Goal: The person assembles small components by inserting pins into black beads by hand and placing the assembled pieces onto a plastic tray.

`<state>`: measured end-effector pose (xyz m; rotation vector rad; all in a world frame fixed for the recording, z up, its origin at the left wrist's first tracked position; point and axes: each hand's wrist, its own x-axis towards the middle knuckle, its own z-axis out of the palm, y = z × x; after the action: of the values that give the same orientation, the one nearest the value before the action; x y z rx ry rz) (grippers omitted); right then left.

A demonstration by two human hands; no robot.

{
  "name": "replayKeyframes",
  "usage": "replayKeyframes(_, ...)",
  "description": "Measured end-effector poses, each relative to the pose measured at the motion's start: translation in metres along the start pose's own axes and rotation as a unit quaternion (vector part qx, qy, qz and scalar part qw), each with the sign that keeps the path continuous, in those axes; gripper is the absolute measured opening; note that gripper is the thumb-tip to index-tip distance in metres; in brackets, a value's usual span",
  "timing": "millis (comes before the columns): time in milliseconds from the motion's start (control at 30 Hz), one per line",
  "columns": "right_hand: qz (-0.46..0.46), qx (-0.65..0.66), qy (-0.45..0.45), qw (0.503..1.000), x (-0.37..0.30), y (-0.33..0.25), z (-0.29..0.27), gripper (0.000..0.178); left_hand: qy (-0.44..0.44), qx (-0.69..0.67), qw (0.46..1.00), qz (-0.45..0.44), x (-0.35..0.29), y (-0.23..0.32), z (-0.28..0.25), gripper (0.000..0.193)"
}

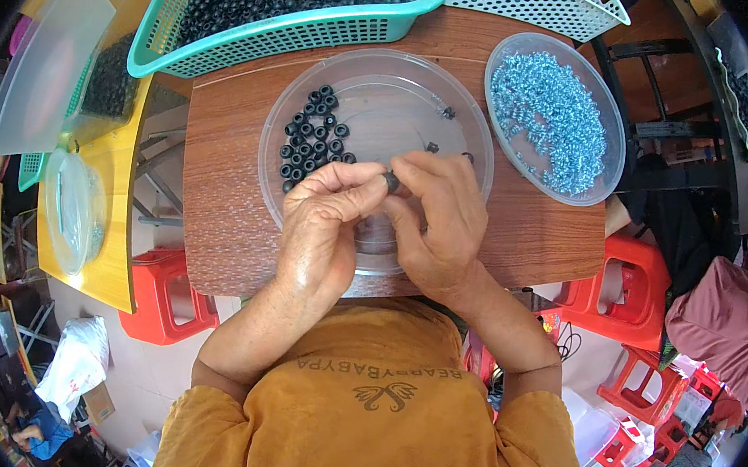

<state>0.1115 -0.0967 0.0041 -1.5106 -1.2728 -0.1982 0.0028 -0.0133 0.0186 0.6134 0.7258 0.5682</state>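
Over the near part of a clear round plastic tray (478,185), my two hands meet fingertip to fingertip. My left hand (329,216) pinches a round black bead (390,181) between thumb and forefinger. The fingers of my right hand (439,217) are curled closed against the same bead from the other side. Any thread between the hands is too fine to make out. Loose black beads (313,138) with wide holes cluster in the tray's left half. A few small dark pieces (448,113) lie on its right side.
Beyond the tray stands a teal basket (321,39) heaped with black beads. A clear round dish (495,101) of small blue beads (552,116) sits at the right, near a white perforated basket (539,11). Red stools (625,289) flank the brown wooden table (228,156).
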Motion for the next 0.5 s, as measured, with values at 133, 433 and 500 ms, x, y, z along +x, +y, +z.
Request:
replayKeyframes(133, -0.026, -0.017, 0.034, 0.999, 0.0012, 0.0024, 0.0009, 0.034, -0.011, -0.021, 1.000, -0.007, -0.0004, -0.0045, 0.0014, 0.012)
replayKeyframes(433, -0.077, -0.016, 0.056, 0.995, 0.0060, 0.0033, 0.0001, 0.024, -0.025, -0.040, 0.999, -0.012, 0.0008, -0.0053, 0.0049, 0.011)
replayKeyframes(500, -0.078, -0.022, 0.055, 0.995, 0.0039, 0.0022, 0.0012, 0.024, -0.031, -0.043, 0.999, -0.010, -0.0017, -0.0052, 0.0056, 0.010)
